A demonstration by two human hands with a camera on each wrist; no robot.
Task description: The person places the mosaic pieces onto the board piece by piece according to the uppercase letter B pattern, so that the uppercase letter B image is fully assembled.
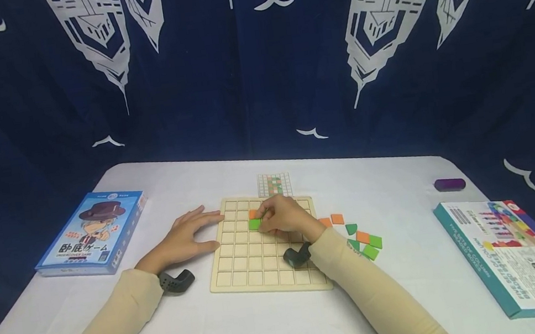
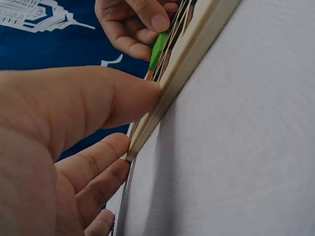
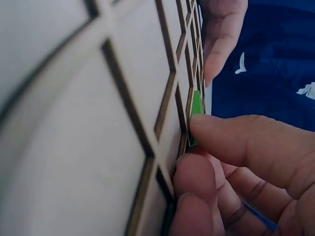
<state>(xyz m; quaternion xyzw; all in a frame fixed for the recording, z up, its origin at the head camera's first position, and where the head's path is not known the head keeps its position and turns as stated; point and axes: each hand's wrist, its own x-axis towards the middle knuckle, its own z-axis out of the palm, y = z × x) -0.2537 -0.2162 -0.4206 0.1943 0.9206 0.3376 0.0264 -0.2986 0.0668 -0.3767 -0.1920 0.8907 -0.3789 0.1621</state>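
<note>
A wooden grid board [image 1: 239, 265] lies on the table before me. My left hand [image 1: 187, 239] is at its left side, fingers spread; in the left wrist view the thumb and fingertips [image 2: 120, 143] touch the board's edge. Over the upper middle of the board, my right hand [image 1: 285, 218] pinches a green square tile [image 1: 254, 224] at its right side. In the right wrist view the thumb lies on this green tile [image 3: 197, 105], at the grid. An orange tile [image 1: 253, 214] sits just above it on the board, partly hidden by the right hand.
Loose orange tiles [image 1: 337, 219] and green tiles [image 1: 370, 252] lie right of the board. Behind it is a small pattern card [image 1: 262, 186]. A blue game box [image 1: 90, 233] stands left, a teal-edged box [image 1: 519, 258] and a purple object [image 1: 450, 184] right.
</note>
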